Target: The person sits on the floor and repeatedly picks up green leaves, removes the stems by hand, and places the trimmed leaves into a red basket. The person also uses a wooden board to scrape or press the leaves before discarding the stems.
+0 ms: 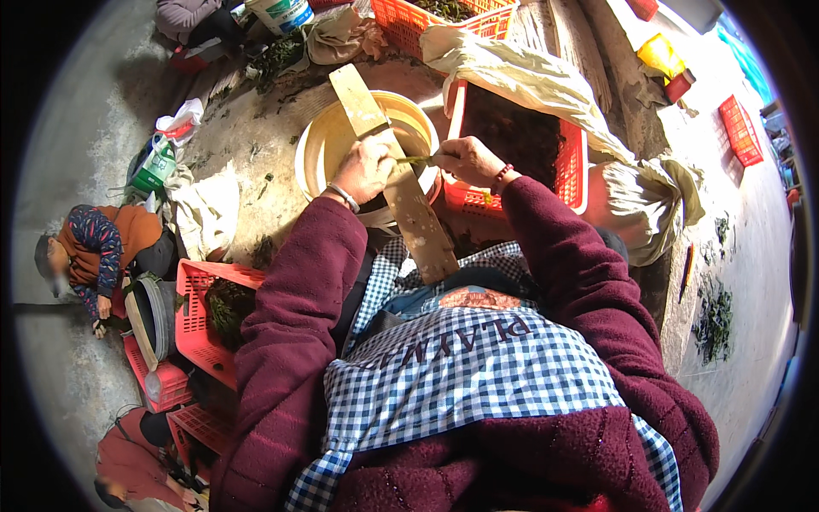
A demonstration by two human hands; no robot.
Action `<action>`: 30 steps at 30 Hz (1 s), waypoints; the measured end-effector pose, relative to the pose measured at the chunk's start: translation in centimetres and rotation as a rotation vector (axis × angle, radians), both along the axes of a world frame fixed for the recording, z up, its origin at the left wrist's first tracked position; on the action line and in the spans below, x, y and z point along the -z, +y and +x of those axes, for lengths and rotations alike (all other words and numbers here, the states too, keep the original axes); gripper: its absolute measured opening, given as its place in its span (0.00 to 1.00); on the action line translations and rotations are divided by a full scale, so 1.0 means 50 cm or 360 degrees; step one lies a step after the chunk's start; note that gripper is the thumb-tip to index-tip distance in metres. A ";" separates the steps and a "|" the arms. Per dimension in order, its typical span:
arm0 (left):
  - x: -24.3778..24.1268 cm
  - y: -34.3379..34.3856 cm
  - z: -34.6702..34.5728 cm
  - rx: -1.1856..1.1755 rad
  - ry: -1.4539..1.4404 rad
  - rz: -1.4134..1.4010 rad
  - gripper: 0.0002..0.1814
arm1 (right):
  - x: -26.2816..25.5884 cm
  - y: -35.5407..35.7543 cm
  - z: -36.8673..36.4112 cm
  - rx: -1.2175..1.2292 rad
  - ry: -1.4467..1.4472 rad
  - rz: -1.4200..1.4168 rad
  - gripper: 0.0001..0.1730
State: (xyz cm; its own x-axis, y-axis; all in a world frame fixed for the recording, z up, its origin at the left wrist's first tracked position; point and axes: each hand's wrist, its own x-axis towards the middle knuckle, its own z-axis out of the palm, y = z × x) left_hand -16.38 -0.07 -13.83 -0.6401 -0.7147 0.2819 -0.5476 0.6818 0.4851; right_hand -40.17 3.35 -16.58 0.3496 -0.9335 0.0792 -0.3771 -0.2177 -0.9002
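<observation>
My left hand (pixel 365 169) rests over a wooden plank (pixel 414 208), its fingers closed on one end of a thin green strand, seemingly seaweed (pixel 414 160). From the other end, my right hand (pixel 470 160) pinches the strand between thumb and fingers. The strand is stretched across the plank's right edge. The plank slopes over a round cream-coloured tub (pixel 313 137), from its far rim down to my lap. A dark line crosses the plank just beyond my left fingers; what it is I cannot tell. Much of the tub's inside is hidden by the plank and my left hand.
Right of the tub, a red plastic crate (pixel 579 169) holds dark seaweed, with pale cloth (pixel 524 70) draped behind it. Another red crate (pixel 192 320) with green seaweed stands at my left. A person (pixel 121 249) works beside a grey bucket (pixel 163 313). A tied sack (pixel 659 205) sits at right.
</observation>
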 end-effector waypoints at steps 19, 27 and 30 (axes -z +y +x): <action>0.076 -0.122 0.067 -0.1339 -0.0565 -0.0080 0.26 | 0.060 -0.178 -0.042 0.0283 -0.1361 0.0699 0.10; 0.025 0.014 -0.136 -0.0090 0.0441 0.0386 0.20 | -0.074 -0.070 -0.012 0.0190 -0.1757 0.0659 0.06; 0.047 0.044 -0.194 -0.0071 0.0358 0.0324 0.14 | -0.089 -0.027 0.000 0.0329 -0.1462 0.0346 0.11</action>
